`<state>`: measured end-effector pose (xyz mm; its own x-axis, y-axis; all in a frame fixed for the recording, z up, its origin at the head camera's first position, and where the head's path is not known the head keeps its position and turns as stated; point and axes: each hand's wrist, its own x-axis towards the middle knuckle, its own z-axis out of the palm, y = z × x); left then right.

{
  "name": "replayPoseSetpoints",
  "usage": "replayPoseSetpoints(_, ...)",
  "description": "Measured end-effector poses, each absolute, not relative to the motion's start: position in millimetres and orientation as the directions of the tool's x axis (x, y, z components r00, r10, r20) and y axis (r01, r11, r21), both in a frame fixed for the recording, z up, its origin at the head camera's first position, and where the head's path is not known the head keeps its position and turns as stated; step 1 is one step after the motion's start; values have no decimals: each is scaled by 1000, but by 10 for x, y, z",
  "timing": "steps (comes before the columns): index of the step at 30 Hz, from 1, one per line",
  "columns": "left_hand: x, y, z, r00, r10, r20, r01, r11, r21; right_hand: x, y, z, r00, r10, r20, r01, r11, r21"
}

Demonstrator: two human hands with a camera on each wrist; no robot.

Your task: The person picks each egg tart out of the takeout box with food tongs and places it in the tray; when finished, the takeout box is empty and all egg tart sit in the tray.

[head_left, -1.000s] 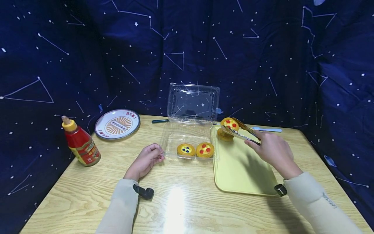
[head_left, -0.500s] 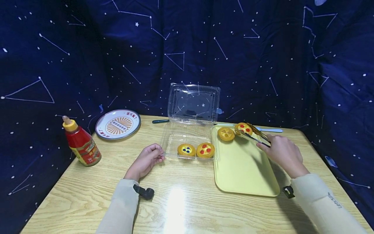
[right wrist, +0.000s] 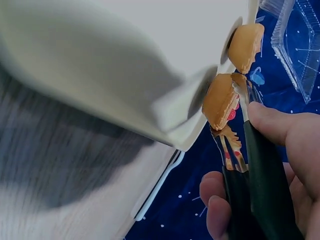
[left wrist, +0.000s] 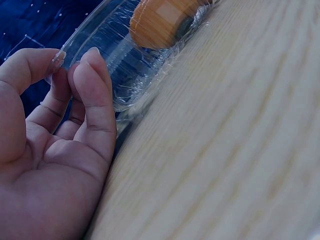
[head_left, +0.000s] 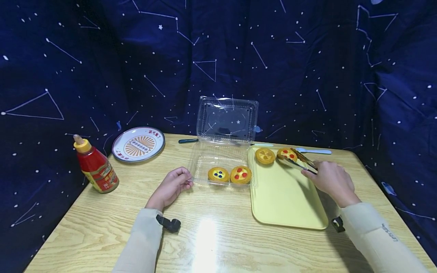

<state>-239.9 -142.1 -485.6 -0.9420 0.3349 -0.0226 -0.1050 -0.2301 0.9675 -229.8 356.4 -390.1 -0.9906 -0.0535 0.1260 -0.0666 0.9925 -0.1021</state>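
My left hand [head_left: 170, 187] pinches the left front rim of a clear plastic clamshell box [head_left: 201, 159], its lid standing open behind. In the box's front half sit a tart with blue dots [head_left: 218, 174] and a tart with red dots [head_left: 241, 175]. My right hand [head_left: 331, 180] grips dark-handled tongs [right wrist: 267, 175]. Between the tongs' tips is another red-dotted tart [head_left: 288, 153], at the back of the yellow tray [head_left: 286, 201]. Left of it on the tray lies a plain-topped tart [head_left: 264, 156]. The right wrist view shows both tray tarts from the side.
A red squeeze bottle [head_left: 99, 168] with a yellow cap stands at the table's left edge. Behind it lies a patterned plate [head_left: 139, 145]. Along the back edge are a pale blue fork [head_left: 314, 151] and a dark green handle [head_left: 188, 140]. A starry curtain [head_left: 218, 57] hangs behind.
My right hand has carried the red-dotted tart rightward from above the plain tart and lowered it at the tray's back. My left hand has stayed on the box rim.
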Motion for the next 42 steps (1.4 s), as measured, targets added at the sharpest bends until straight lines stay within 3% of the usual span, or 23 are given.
replayPoseSetpoints(21, -2385, -1421, -4836, -941, 337, -16, -104, -244, 964, -2244, 3528, -3920, -1000, 21, 10, 19, 992, -124)
replayPoseSetpoints(42, -2382, -1415, -4831, -944, 329, -28, -112, -239, 964, -1977, 3276, -3614, -978, -87, 189, -110, 987, -113)
